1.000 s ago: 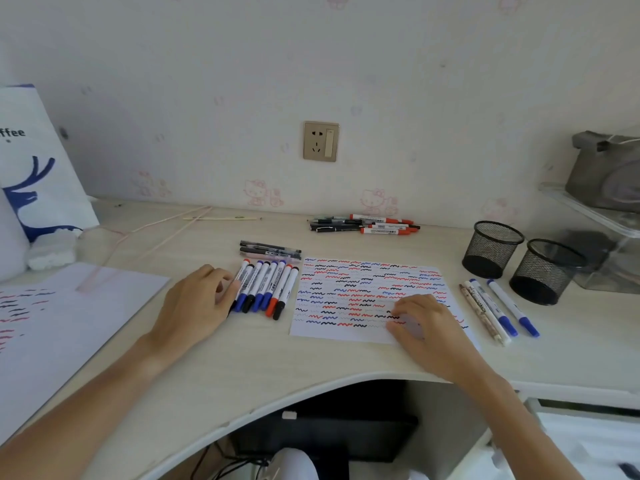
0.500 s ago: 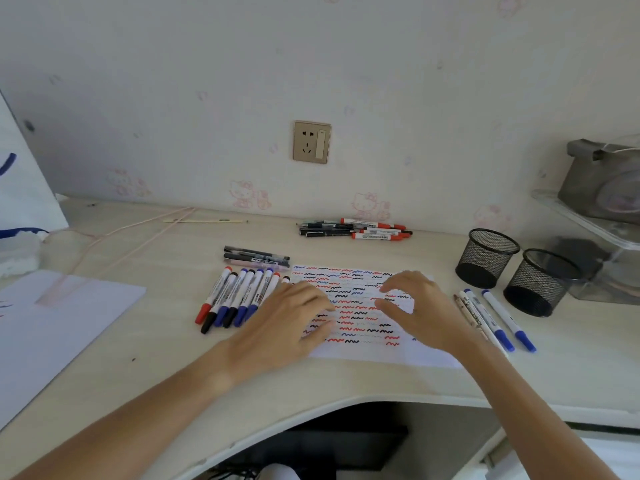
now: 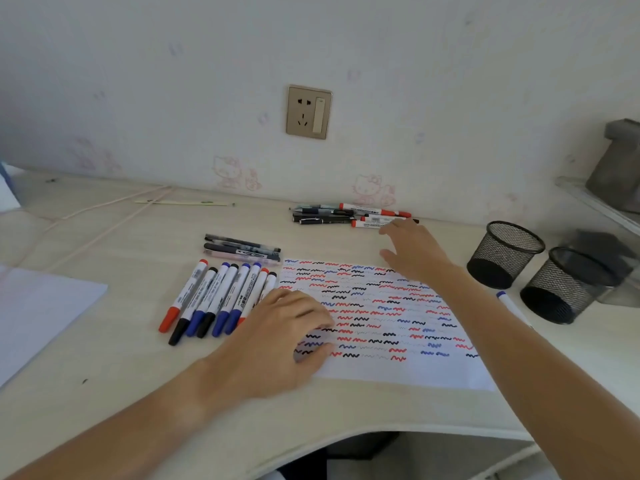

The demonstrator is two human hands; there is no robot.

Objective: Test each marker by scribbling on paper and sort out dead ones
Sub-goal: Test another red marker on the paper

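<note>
A white paper (image 3: 412, 368) covered with red, blue and black scribbles lies on the desk in front of me. My left hand (image 3: 287, 337) rests flat on its left edge, fingers straight. Left of it lies a row of several capped whiteboard markers (image 3: 221, 299) in red, black and blue. My right hand (image 3: 412, 251) reaches forward with fingers spread, empty, just short of a pile of pens and red markers (image 3: 349, 216) near the wall. A blue-capped marker (image 3: 512, 306) shows beside my right forearm.
Two black mesh pen cups (image 3: 504, 252) (image 3: 561, 285) stand at the right. Three dark pens (image 3: 242, 249) lie behind the marker row. Another sheet (image 3: 41, 313) lies at the left. A clear shelf with a grey box (image 3: 616, 168) sits at the far right.
My right hand left the paper and stretched forward toward the pile by the wall. My left hand shifted from the marker row onto the paper's left edge.
</note>
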